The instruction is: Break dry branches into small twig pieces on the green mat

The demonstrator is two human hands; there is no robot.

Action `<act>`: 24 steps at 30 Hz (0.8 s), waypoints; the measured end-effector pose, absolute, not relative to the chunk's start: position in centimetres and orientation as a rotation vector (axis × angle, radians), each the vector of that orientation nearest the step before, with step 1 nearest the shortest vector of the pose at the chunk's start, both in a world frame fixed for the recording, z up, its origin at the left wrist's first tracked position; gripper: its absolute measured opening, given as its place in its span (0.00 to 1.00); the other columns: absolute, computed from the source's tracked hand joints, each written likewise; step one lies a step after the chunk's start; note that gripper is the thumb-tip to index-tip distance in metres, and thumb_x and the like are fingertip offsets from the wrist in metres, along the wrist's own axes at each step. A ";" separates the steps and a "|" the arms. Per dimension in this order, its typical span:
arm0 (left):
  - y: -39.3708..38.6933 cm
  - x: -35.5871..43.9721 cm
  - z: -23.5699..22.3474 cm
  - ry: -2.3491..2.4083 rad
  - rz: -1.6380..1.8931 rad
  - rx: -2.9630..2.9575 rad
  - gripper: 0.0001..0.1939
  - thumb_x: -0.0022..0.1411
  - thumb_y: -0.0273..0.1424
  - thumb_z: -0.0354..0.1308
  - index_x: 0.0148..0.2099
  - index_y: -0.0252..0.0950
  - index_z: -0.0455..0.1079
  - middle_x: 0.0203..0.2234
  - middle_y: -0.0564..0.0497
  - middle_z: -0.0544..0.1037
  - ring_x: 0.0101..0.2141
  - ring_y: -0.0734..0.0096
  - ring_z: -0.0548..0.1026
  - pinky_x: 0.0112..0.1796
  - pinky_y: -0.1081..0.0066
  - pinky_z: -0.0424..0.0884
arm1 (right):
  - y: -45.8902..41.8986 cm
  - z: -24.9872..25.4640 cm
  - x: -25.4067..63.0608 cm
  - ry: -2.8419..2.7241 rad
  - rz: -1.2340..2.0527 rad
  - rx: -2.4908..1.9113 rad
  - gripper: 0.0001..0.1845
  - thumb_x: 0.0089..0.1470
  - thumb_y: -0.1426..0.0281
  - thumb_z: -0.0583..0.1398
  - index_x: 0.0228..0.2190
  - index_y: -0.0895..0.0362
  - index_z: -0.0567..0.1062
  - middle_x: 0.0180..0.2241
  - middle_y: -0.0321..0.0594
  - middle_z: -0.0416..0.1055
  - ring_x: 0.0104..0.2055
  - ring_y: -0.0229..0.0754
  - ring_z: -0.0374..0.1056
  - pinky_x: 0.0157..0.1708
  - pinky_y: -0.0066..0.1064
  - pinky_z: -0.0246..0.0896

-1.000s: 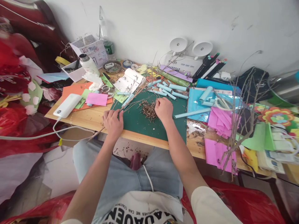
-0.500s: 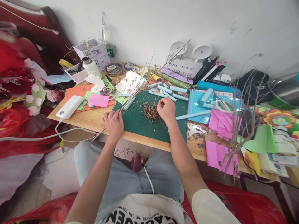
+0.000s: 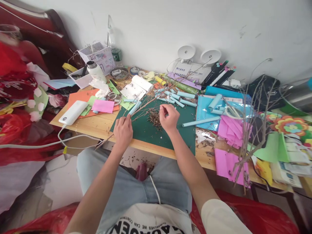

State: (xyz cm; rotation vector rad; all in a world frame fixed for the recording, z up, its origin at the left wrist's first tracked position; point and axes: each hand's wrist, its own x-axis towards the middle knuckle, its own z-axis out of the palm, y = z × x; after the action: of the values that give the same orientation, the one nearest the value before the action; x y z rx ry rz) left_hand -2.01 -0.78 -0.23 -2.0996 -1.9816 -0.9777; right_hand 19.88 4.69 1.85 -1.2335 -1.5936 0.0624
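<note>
My left hand point(image 3: 123, 131) is closed round a thin dry branch point(image 3: 143, 105) at the near left edge of the green cutting mat point(image 3: 146, 134). The branch's side twigs fan out to the upper right over the mat, and its cut end sticks out behind the hand past the table edge. Over a small heap of brown dried bits point(image 3: 154, 119) is my right hand point(image 3: 169, 117), its fingers curled and the thumb and forefinger pinched together. Whatever that pinch holds, if anything, is too small to make out.
Pale blue paper tubes point(image 3: 186, 95) lie behind the mat. A white power bank point(image 3: 73, 112) with a cable sits left, near a white bottle point(image 3: 96, 71). Bare branches point(image 3: 262, 130) stick up at right beside pink paper point(image 3: 229, 130) and scissors point(image 3: 232, 111).
My left hand has shifted a little to the right with the branch, whose far tips have dropped lower. My right hand rose slightly right, then came back left over the heap.
</note>
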 end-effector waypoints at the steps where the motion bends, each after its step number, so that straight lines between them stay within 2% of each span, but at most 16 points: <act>1: -0.7 -1.8 0.0 -1.980 -0.997 -2.100 0.21 0.72 0.35 0.43 0.59 0.36 0.70 0.40 0.40 0.75 0.43 0.58 0.71 0.45 0.63 0.64 | 4.7 1.8 19.8 -1.595 0.058 -1.235 0.14 0.64 0.64 0.51 0.32 0.55 0.73 0.26 0.39 0.69 0.24 0.37 0.62 0.29 0.30 0.59; 7: 0.0 -0.9 2.0 -1.944 -1.114 -2.181 0.21 0.72 0.35 0.44 0.62 0.34 0.65 0.42 0.41 0.75 0.44 0.61 0.73 0.45 0.66 0.68 | 4.8 1.8 19.9 -1.607 0.051 -1.246 0.15 0.64 0.64 0.50 0.32 0.55 0.74 0.26 0.39 0.71 0.26 0.38 0.63 0.31 0.30 0.60; 10: 0.1 -0.6 3.2 -1.951 -1.215 -2.209 0.21 0.71 0.31 0.44 0.63 0.37 0.63 0.47 0.40 0.73 0.45 0.63 0.74 0.44 0.68 0.69 | 4.6 1.9 19.9 -1.601 0.058 -1.265 0.15 0.64 0.64 0.50 0.33 0.55 0.74 0.28 0.41 0.72 0.27 0.39 0.65 0.32 0.31 0.61; 14: -0.1 -0.2 4.4 -2.011 -1.425 -2.226 0.26 0.68 0.27 0.46 0.67 0.43 0.55 0.61 0.37 0.61 0.40 0.69 0.76 0.39 0.71 0.72 | 4.5 1.9 19.8 -1.613 0.127 -1.306 0.17 0.64 0.62 0.49 0.34 0.55 0.74 0.30 0.42 0.73 0.30 0.40 0.66 0.35 0.32 0.63; 16: -0.1 -0.1 4.6 -2.076 -1.577 -2.187 0.30 0.66 0.28 0.50 0.69 0.44 0.50 0.65 0.36 0.56 0.39 0.70 0.77 0.38 0.71 0.74 | 4.4 1.9 19.8 -1.620 0.150 -1.319 0.17 0.64 0.62 0.49 0.34 0.54 0.75 0.30 0.43 0.73 0.31 0.41 0.67 0.36 0.32 0.63; 17: 0.0 -0.1 4.5 -2.126 -1.660 -2.160 0.32 0.65 0.28 0.52 0.69 0.44 0.50 0.64 0.36 0.57 0.39 0.70 0.77 0.37 0.70 0.74 | 4.4 1.9 19.8 -1.621 0.155 -1.322 0.17 0.64 0.61 0.49 0.34 0.55 0.75 0.30 0.43 0.73 0.31 0.41 0.67 0.36 0.33 0.63; 19: 0.2 -0.1 4.2 -2.250 -1.839 -2.119 0.30 0.62 0.28 0.56 0.65 0.40 0.57 0.57 0.37 0.67 0.38 0.69 0.78 0.38 0.69 0.76 | 4.4 2.0 19.7 -1.613 0.153 -1.321 0.18 0.64 0.61 0.49 0.34 0.55 0.75 0.30 0.43 0.73 0.30 0.41 0.67 0.36 0.33 0.63; 22: 0.2 -0.1 3.7 -2.394 -2.138 -2.114 0.16 0.58 0.29 0.58 0.50 0.35 0.69 0.42 0.44 0.76 0.37 0.69 0.77 0.40 0.67 0.77 | 4.2 2.2 19.7 -1.592 0.151 -1.301 0.18 0.64 0.61 0.49 0.34 0.54 0.75 0.30 0.44 0.74 0.30 0.41 0.67 0.35 0.33 0.63; 24: -0.2 0.1 3.6 -2.444 -2.346 -2.088 0.10 0.56 0.29 0.59 0.41 0.35 0.68 0.38 0.47 0.76 0.35 0.71 0.77 0.39 0.67 0.77 | 3.9 2.7 19.6 -1.565 0.158 -1.276 0.18 0.64 0.60 0.50 0.34 0.54 0.76 0.31 0.44 0.74 0.30 0.41 0.67 0.35 0.34 0.64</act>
State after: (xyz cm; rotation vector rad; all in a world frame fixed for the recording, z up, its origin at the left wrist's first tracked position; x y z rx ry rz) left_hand 0.10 -0.23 3.59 -2.0876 -2.4443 -2.3461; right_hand 19.58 3.91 2.67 -1.2761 -1.5649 0.1578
